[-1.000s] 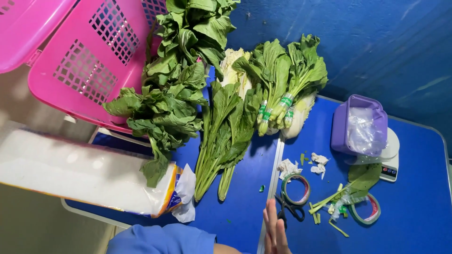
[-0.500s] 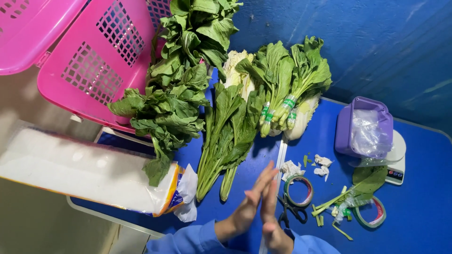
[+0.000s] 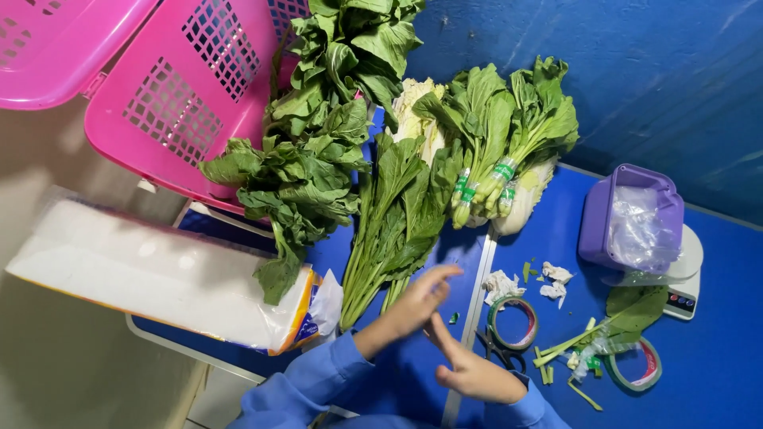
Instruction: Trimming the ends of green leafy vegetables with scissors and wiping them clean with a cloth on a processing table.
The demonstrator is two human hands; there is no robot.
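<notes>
While both hands, left hand (image 3: 413, 306) and right hand (image 3: 470, 367), hover open and empty just below the loose greens (image 3: 397, 230), the scissors (image 3: 497, 349) beside them could probably nick a finger.

A blue table (image 3: 715, 381) is standing against a mottled blue wall (image 3: 660, 87), its two panels meeting at a pale seam. Beige floor (image 3: 63, 373) is showing at left; light is falling evenly.

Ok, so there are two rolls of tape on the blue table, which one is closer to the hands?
The tape roll beside the scissors, just past the right hand. The other roll lies farther right, among the cut stems under the purple tub.
</notes>
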